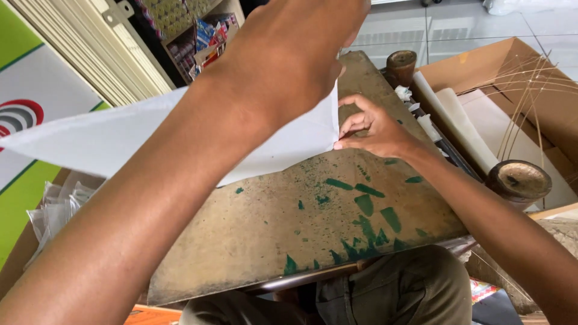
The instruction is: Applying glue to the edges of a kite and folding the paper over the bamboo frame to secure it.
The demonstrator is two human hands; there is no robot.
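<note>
A large white sheet of thin paper (108,135) stretches from the left edge to the middle of a worn brown board (271,222) stained with green paint. My left hand (295,48) is raised close to the camera and grips the sheet's upper part, lifting it off the board. My right hand (370,129) rests on the board and pinches the sheet's right corner between thumb and fingers. The paper's far side is hidden behind my left forearm.
An open cardboard box (506,66) at right holds rolled white paper (457,123) and thin sticks (530,90). Two round wooden posts (519,180) stand beside the board. Clear plastic bags (54,207) lie at left. Shelves with packaged goods (198,36) stand behind.
</note>
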